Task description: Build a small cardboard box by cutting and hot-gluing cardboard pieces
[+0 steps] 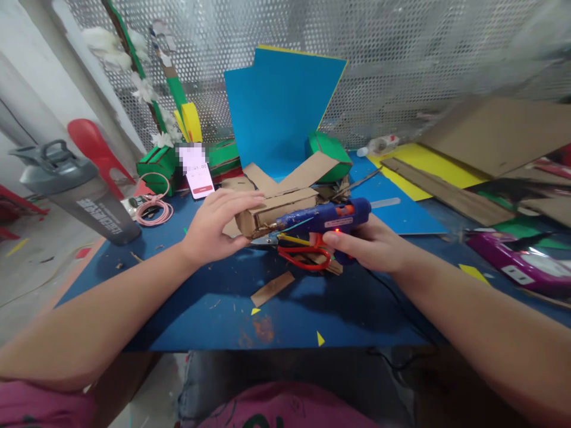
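Observation:
My right hand (372, 244) is wrapped round a blue hot glue gun (321, 220), its small red light lit and a clear glue stick (386, 203) poking out of the back. The nozzle points left, right at a small cardboard box (279, 205). Around the left end of that box my left hand (220, 223) curls, thumb below and fingers on top. Red-handled scissors (306, 258) lie on the blue table below the gun, partly covered. A loose cardboard strip (273, 289) rests nearer to me.
Blue boards (285, 113) stand upright at the back beside a green box (328, 151). To the left are a grey shaker bottle (84, 190), a phone (198, 172) and a coiled pink cable (154, 211). Cardboard sheets (499, 137) and a purple object (517, 261) occupy the right.

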Demonstrator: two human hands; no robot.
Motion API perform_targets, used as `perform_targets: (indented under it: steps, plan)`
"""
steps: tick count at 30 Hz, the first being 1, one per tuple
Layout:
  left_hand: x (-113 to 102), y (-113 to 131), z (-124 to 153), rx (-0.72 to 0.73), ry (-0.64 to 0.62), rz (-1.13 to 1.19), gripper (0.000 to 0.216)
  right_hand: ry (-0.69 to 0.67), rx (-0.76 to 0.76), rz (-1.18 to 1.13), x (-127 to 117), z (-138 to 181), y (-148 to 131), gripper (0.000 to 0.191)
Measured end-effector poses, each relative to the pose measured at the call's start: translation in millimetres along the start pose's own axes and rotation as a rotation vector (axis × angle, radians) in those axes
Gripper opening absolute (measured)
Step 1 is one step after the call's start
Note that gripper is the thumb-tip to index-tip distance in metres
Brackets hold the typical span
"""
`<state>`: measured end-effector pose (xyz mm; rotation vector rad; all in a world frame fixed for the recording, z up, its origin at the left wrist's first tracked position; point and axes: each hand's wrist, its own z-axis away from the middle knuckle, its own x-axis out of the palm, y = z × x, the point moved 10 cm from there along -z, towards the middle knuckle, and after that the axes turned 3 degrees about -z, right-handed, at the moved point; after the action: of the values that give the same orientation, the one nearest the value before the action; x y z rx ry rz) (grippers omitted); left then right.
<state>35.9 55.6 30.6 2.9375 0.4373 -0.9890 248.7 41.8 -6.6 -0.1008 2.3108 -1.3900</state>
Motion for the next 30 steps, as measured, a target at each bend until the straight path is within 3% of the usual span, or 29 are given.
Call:
perform_targets:
  steps: [12, 19, 23, 30]
  plan:
    - [-6, -2, 0, 0.027, 0.044, 0.028, 0.068, 0.059, 0.085, 0.031, -17, -5, 8, 0.042]
    - [-10, -3, -1, 0.029, 0.08, 0.052, 0.062, 0.057, 0.255, 0.047, -29, -5, 20, 0.061]
    - [-10, -6, 0, 0.022, 0.068, 0.054, 0.066, 0.045, 0.243, 0.07, -31, -7, 16, 0.068]
    - [-11, -8, 1, 0.03, 0.088, 0.11, 0.066, 0.056, 0.209, 0.071, -34, -10, 7, 0.056]
